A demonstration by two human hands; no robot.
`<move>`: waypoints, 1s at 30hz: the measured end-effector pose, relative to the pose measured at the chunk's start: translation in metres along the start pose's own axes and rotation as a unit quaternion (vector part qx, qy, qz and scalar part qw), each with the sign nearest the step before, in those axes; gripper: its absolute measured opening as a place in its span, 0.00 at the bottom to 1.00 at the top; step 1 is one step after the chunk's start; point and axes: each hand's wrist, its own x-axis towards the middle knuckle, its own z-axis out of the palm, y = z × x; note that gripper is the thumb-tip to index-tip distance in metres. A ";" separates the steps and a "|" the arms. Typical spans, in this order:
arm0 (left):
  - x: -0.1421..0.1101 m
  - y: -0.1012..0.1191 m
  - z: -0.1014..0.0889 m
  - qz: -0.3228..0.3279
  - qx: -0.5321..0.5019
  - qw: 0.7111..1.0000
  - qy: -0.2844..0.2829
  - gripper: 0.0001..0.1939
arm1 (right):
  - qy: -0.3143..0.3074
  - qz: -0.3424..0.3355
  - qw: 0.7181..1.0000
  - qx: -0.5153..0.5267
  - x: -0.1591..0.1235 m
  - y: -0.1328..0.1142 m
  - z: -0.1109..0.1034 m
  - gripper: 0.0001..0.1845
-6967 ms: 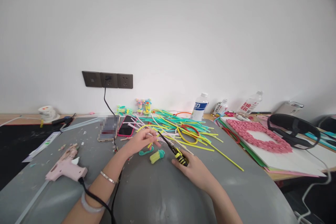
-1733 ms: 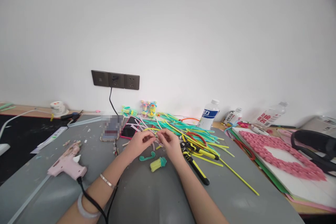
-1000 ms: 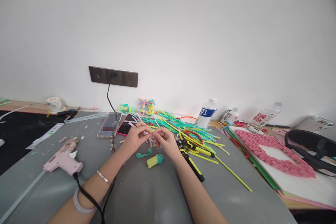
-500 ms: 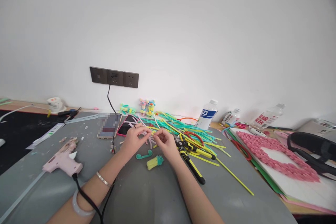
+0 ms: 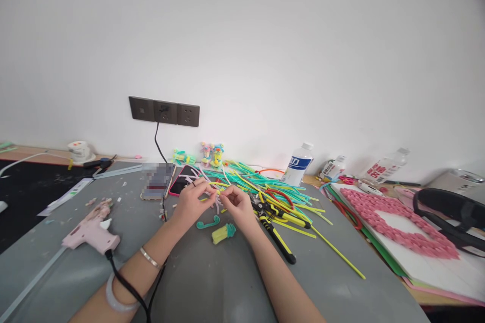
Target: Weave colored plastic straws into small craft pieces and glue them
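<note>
My left hand and my right hand meet over the grey mat, fingers pinched on a short yellow pipe cleaner piece held between them. Just below the hands lie a curled teal pipe cleaner and a small yellow and teal bundle. The yellow-and-black pliers lie on the mat right of my right hand, untouched. A heap of teal, yellow and pink pipe cleaners spreads behind the hands.
A pink glue gun lies at the left, its black cord running under my left forearm. Two phones sit behind the hands. Bottles stand by the wall. A pink heart board and black headphones are at the right.
Seven seconds ago my right hand held the pliers; they now lie on the mat. Both hands have since stayed pinched together on the small piece, shifting only slightly.
</note>
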 end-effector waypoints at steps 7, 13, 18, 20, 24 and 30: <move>0.001 -0.002 0.000 -0.028 0.011 0.999 -0.041 0.04 | 0.050 -0.035 0.995 -0.075 0.001 0.005 -0.007 0.10; 0.000 -0.004 0.002 -0.025 0.003 0.999 -0.025 0.04 | 0.040 -0.074 0.990 -0.113 -0.003 0.003 -0.006 0.07; 0.000 -0.004 0.002 -0.015 -0.014 0.999 -0.026 0.06 | 0.031 -0.081 0.991 -0.101 -0.004 0.003 -0.003 0.08; 0.000 -0.002 0.001 -0.010 -0.017 0.999 -0.027 0.06 | 0.032 -0.077 0.992 -0.095 -0.004 0.003 -0.002 0.08; 0.001 0.003 -0.001 -0.017 -0.011 1.000 -0.016 0.07 | 0.044 -0.079 0.991 -0.095 -0.004 0.001 -0.001 0.08; 0.001 0.007 0.001 -0.036 0.008 0.999 -0.005 0.09 | 0.053 -0.084 0.991 -0.094 -0.004 0.001 0.002 0.08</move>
